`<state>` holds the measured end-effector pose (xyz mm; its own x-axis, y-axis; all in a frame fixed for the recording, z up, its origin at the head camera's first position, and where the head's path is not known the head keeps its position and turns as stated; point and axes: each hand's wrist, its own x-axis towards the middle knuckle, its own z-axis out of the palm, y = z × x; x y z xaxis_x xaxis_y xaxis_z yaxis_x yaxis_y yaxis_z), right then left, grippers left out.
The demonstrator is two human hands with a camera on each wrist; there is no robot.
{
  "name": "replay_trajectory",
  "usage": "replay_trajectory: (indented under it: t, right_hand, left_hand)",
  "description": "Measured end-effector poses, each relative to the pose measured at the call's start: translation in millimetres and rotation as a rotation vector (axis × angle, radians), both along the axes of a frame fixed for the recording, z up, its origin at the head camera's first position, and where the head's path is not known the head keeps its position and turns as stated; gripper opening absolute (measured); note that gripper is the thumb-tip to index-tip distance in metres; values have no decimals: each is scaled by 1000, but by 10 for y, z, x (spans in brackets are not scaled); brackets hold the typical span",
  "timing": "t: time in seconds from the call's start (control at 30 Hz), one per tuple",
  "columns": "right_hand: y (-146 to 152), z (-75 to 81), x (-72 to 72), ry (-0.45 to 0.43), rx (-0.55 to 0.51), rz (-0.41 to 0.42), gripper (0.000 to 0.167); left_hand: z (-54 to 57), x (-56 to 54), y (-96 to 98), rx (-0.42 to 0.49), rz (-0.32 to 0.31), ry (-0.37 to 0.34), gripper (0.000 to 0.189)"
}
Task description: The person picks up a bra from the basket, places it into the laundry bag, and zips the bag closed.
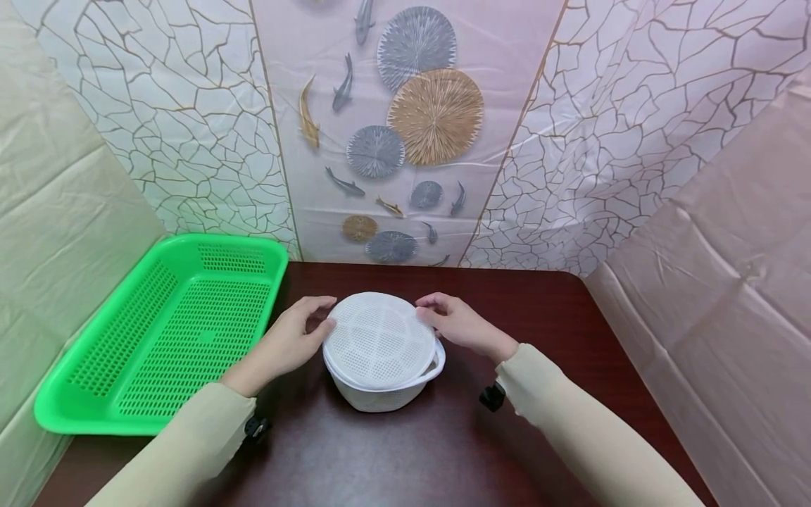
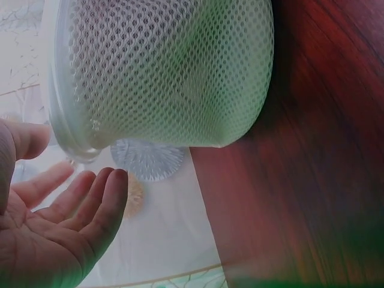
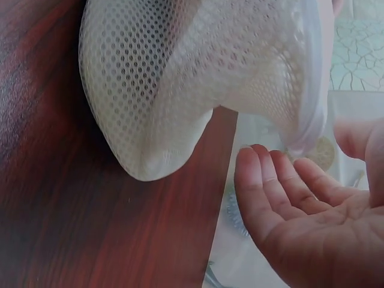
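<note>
A round white mesh laundry bag (image 1: 380,341) stands on the dark table in the head view, its flat mesh top ringed by a stiff rim. A white band loops out at its right side. My left hand (image 1: 294,338) is at the left of the rim, thumb and fingers spread apart around the edge. On the opposite side my right hand (image 1: 459,324) has its thumb right at the rim. The left wrist view shows soft, sagging mesh sides (image 2: 174,72), with the fingers loosely bent below the rim. Dented mesh (image 3: 180,78) shows in the right wrist view, beside the relaxed fingers.
A large green plastic basket (image 1: 275,282) lies to the left, close to the left forearm. The brown wooden table (image 1: 380,465) ends at a patterned cloth wall (image 1: 405,211) behind. Beige cloth walls (image 1: 709,296) stand at both sides.
</note>
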<state>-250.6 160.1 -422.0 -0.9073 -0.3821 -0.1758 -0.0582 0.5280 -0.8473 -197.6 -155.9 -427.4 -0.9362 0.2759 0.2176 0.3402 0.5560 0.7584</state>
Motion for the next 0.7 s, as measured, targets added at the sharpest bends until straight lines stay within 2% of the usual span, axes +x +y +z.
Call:
replay_trajectory:
  t: [0.17,0.33,0.7]
  right_hand:
    - [-29,-37,1,-3,62,2,35]
    - [-30,-53,8,0,64,11,34]
    - [-3,-23,26,23,64,26,29]
  left_hand:
    - [-13,-7,43,-29,19,-35,45]
    - [-28,-1,50,-64,26,-67,45]
    - [-19,12,56,-41,35,-39,22]
